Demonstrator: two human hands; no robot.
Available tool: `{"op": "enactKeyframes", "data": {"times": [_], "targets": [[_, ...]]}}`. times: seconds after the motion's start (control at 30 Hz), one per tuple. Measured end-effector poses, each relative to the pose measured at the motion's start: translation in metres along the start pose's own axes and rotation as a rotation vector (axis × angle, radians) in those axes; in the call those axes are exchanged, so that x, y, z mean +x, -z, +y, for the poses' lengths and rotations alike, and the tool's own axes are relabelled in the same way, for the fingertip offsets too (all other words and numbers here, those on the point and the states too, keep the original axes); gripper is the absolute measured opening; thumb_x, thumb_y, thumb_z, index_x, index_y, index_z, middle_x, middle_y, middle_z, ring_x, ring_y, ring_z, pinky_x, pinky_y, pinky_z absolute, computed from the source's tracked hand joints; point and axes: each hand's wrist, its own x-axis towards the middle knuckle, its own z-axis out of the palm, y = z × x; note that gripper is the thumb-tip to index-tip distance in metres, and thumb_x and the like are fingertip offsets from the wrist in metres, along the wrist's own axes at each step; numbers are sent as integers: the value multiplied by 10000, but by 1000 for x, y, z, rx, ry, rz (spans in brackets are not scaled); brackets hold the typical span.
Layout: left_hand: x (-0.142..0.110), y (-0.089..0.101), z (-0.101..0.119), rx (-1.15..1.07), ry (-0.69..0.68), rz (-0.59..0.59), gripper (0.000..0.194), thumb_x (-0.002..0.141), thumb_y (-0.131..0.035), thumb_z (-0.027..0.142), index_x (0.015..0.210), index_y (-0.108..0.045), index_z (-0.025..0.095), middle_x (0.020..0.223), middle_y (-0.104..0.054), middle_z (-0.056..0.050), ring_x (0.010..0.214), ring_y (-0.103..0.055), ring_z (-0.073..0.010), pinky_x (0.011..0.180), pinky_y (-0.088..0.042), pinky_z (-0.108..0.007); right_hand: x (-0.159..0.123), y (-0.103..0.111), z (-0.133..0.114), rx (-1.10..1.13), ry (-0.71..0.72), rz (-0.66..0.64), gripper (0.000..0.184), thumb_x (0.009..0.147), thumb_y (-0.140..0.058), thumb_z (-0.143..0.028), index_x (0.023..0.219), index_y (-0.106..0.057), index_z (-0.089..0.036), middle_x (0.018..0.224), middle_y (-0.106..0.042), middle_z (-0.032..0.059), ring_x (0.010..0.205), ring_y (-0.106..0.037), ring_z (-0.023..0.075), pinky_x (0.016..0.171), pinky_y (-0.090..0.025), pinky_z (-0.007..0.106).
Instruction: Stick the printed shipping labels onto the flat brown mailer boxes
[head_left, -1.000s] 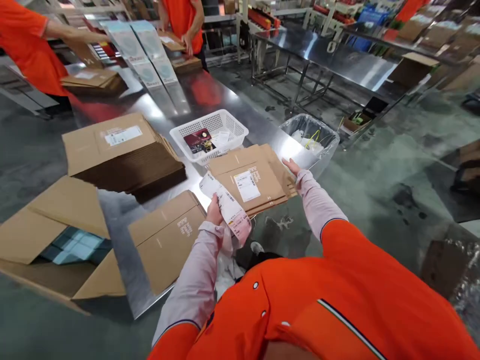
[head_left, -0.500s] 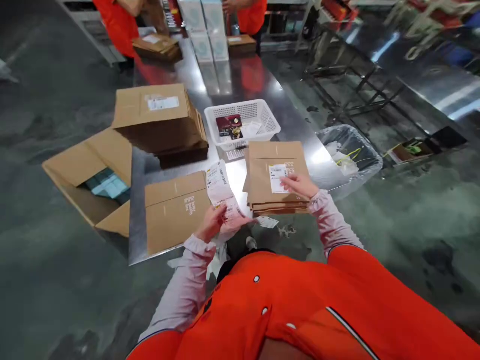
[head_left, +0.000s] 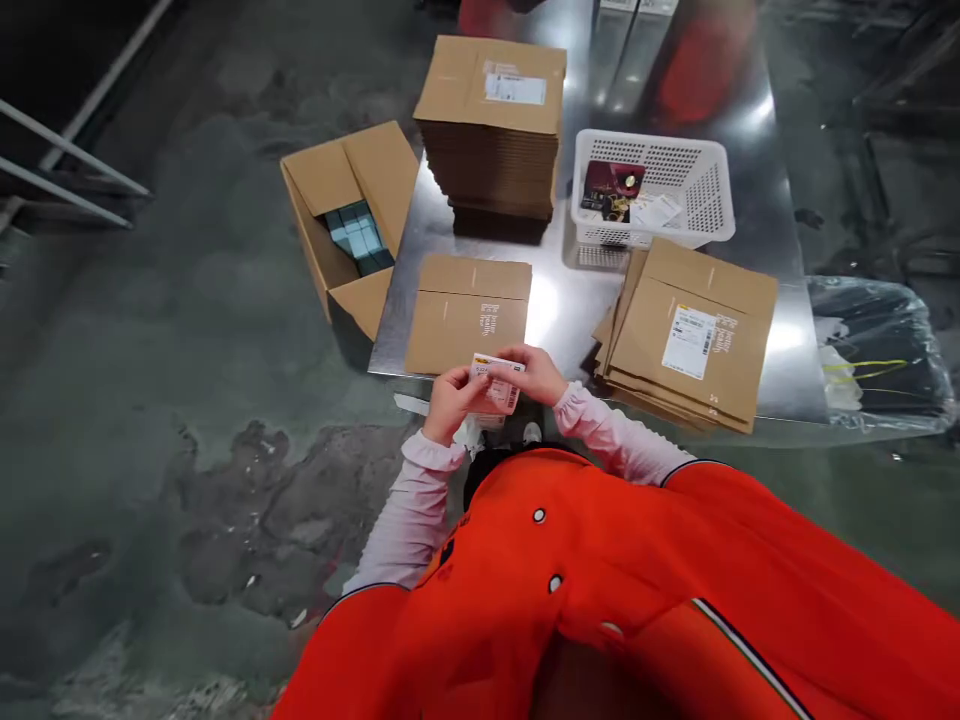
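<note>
My left hand (head_left: 450,398) and my right hand (head_left: 534,372) both pinch a strip of printed labels (head_left: 496,383) at the near edge of the steel table (head_left: 570,300). Just beyond the hands lies a single flat cardboard box (head_left: 468,314). To the right sits a pile of flat boxes (head_left: 688,335) with a white label on top. My sleeves are pale pink under an orange vest.
A tall stack of flat cartons (head_left: 493,120) stands at the back. A white basket (head_left: 651,190) holds a dark red packet and papers. An open carton with teal packs (head_left: 346,222) sits on the floor left. A plastic-lined bin (head_left: 877,350) stands right.
My right hand left the labelled pile and came over to the label strip, which both hands now hold close together. The view swung down and left; the co-workers are out of sight.
</note>
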Motion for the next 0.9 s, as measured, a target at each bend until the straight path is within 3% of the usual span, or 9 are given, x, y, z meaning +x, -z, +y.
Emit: {"op": "enactKeyframes", "data": {"times": [0.13, 0.23, 0.33, 0.43, 0.5, 0.63, 0.7, 0.8, 0.9], "targets": [[-1, 11, -12, 27, -62, 109, 417, 601, -791, 524, 722, -680, 140, 680, -651, -23, 628, -560, -136, 633, -451, -252, 17, -7, -13, -159, 10, 0, 267, 763, -712, -390, 834, -759, -137, 764, -740, 50, 690, -650, 153, 646, -491, 250], [0, 17, -29, 101, -105, 274, 443, 649, -745, 541, 533, -556, 158, 527, -533, 18, 525, -454, -98, 534, -373, -221, 18, -23, -6, -123, -47, 51, 253, 756, -722, -371, 851, -765, -141, 814, -752, 64, 716, -668, 166, 658, -500, 256], [5, 25, -47, 75, -68, 350, 456, 637, -757, 533, 526, -511, 165, 500, -498, 35, 501, -433, -87, 511, -357, -212, 26, -41, 9, -78, -111, 59, 242, 752, -723, -374, 821, -765, -146, 769, -740, 53, 684, -656, 156, 641, -499, 253], [16, 43, -64, -53, 90, 203, 444, 554, -832, 473, 780, -663, 131, 717, -672, -27, 628, -581, -133, 610, -462, -239, 60, -52, 24, -143, -76, 57, 214, 736, -741, -366, 760, -760, -154, 767, -712, 49, 737, -644, 159, 701, -515, 273], [25, 58, -76, -144, 208, 87, 547, 507, -867, 435, 915, -688, 116, 868, -718, -81, 738, -645, -178, 698, -509, -282, 96, -54, 33, -256, -29, 150, 190, 711, -768, -342, 722, -748, -153, 895, -695, 71, 873, -636, 181, 821, -520, 311], [31, 89, -106, -241, 420, -18, 610, 452, -898, 414, 937, -695, 105, 952, -729, -133, 831, -684, -250, 794, -540, -372, 168, -46, 52, -531, -56, 364, 145, 737, -750, -304, 771, -740, -163, 1191, -595, 91, 1118, -550, 209, 1015, -453, 367], [19, 101, -122, -247, 495, -33, 637, 436, -908, 403, 960, -694, 110, 974, -730, -143, 889, -688, -279, 842, -538, -405, 191, -43, 59, -675, -85, 390, 224, 761, -731, -326, 931, -741, -181, 1286, -547, 90, 1186, -508, 218, 1048, -422, 380], [-19, 116, -138, -223, 542, -33, 633, 439, -911, 379, 973, -694, 117, 958, -734, -141, 967, -679, -297, 891, -529, -410, 206, -45, 65, -813, -85, 398, 637, 759, -729, -403, 1330, -559, -179, 1453, -421, 143, 1330, -390, 292, 1112, -323, 483], [-52, 133, -132, -180, 589, -15, 580, 469, -895, 408, 929, -705, 111, 868, -738, -126, 900, -694, -294, 820, -552, -397, 193, -64, 68, -981, 70, 163, 801, 820, -627, -501, 1467, -376, -102, 1558, -267, 202, 1454, -192, 363, 1165, -100, 601]]}}
